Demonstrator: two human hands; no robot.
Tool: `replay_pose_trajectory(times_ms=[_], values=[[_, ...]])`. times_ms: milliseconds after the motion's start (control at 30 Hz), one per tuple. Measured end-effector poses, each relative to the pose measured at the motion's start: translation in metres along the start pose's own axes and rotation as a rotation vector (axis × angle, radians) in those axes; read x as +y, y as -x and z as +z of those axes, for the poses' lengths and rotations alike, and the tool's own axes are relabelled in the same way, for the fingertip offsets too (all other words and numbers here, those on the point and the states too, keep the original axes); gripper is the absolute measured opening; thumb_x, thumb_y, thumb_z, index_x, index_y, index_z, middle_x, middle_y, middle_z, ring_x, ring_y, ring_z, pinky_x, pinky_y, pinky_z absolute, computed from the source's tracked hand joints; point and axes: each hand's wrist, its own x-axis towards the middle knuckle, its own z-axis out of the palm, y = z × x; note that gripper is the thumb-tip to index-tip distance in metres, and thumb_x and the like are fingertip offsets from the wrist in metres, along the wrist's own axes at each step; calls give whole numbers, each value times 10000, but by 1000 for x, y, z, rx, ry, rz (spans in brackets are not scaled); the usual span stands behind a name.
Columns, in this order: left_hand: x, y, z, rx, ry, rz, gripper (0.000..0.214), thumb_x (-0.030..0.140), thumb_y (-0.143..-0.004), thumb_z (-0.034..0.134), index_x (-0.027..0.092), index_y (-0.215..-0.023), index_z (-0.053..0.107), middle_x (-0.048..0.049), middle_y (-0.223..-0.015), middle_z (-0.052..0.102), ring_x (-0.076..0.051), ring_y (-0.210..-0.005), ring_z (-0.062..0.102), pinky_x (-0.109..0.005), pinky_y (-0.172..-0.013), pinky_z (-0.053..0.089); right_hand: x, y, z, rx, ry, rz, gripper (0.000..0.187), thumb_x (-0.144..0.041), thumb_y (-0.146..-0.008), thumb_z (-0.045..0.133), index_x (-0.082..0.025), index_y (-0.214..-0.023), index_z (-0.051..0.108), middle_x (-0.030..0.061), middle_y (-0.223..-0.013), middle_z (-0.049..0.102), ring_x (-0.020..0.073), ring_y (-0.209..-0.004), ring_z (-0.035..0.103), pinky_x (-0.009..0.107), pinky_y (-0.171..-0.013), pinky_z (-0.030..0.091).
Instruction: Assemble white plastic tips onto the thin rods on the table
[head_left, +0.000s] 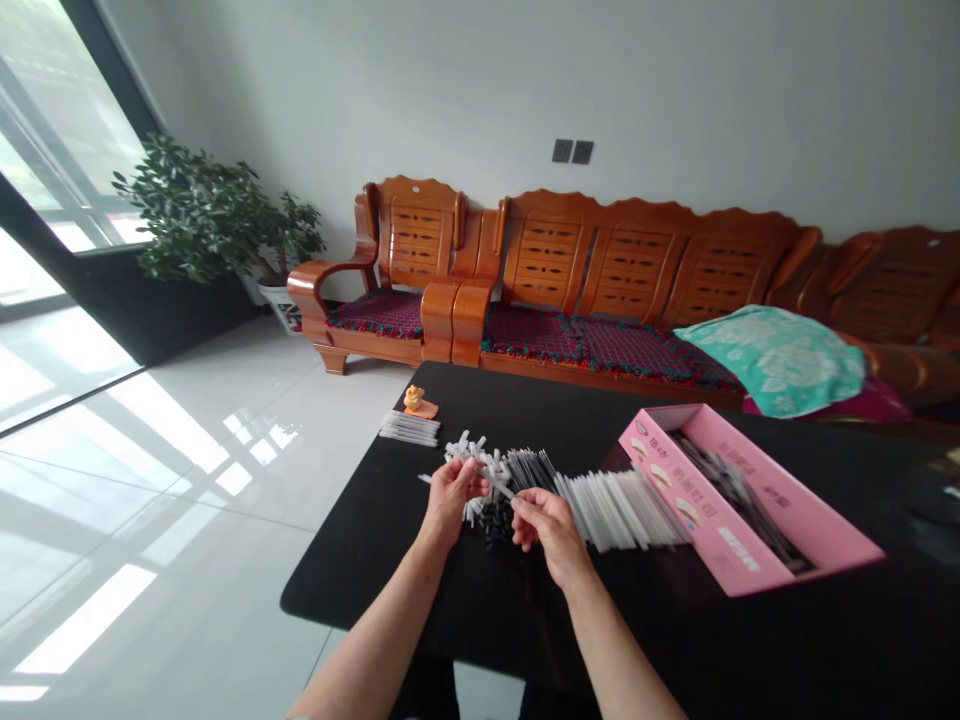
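Note:
A slim whitish pen tube (498, 486) spans the gap between my two hands over the black table. My left hand (456, 490) pinches its left end, and my right hand (546, 520) grips its right end. Just behind and between the hands lies a pile of small white pen parts (469, 447). Small black pieces (493, 522) are heaped below it. Beyond my right hand are thin dark refills (531, 468) in a bunch. A row of translucent white pen barrels (622, 510) lies to the right. Several pens (409, 428) lie side by side at the left edge.
A pink box (720, 540) with dark sticks inside stands at the right. An orange figurine (414, 400) sits at the table's far left corner. Behind the black table (360, 560) are wooden seats (555, 250), a teal cloth (780, 360) and a potted plant (217, 220).

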Motion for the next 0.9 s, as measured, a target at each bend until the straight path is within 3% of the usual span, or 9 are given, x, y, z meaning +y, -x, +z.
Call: replay_pose_trajectory(times_ms=[133, 300, 433, 600, 733, 900], values=[[0, 1, 0, 1, 8, 2, 450, 505, -643, 815, 106, -772, 649, -3, -572, 619, -115, -509, 597, -242, -554, 518, 0, 0, 2, -34, -4, 16, 483, -603, -795, 635, -120, -799, 635, 4, -532, 609, 110, -392, 555, 179, -336, 334], [0, 1, -1, 0, 8, -1, 458, 509, -634, 821, 105, -770, 653, -2, -565, 615, -116, -507, 597, -241, -549, 517, 0, -1, 2, 0, -25, -10, 434, -537, -720, 745, -132, -824, 628, -6, -575, 630, 101, -429, 573, 167, -360, 355], [-1, 0, -1, 7, 11, 3, 462, 511, -634, 820, 104, -777, 655, 1, -573, 617, -113, -513, 596, -239, -554, 518, 0, -1, 1, -34, -18, 31, 509, -624, -787, 630, -115, -819, 635, 8, -535, 614, 116, -400, 563, 181, -335, 344], [-2, 1, -1, -2, 18, 7, 437, 489, -660, 813, 101, -782, 657, 4, -574, 610, -115, -521, 599, -242, -561, 521, 2, -1, 1, -11, -21, 10, 463, -560, -707, 741, -131, -828, 619, -4, -577, 633, 101, -433, 579, 162, -360, 363], [-3, 2, -1, 1, 15, 19, 428, 485, -669, 807, 101, -787, 660, 2, -584, 611, -118, -528, 602, -246, -563, 520, 1, 0, 3, -46, -14, 73, 544, -666, -778, 607, -124, -825, 621, 8, -533, 617, 118, -391, 565, 177, -331, 350], [-3, -1, -3, 39, 16, 18, 447, 494, -640, 820, 100, -777, 658, 2, -575, 606, -119, -518, 597, -252, -558, 520, 0, 2, -1, -14, 30, 8, 401, -513, -701, 735, -144, -773, 599, -20, -537, 609, 90, -400, 540, 159, -346, 337]])
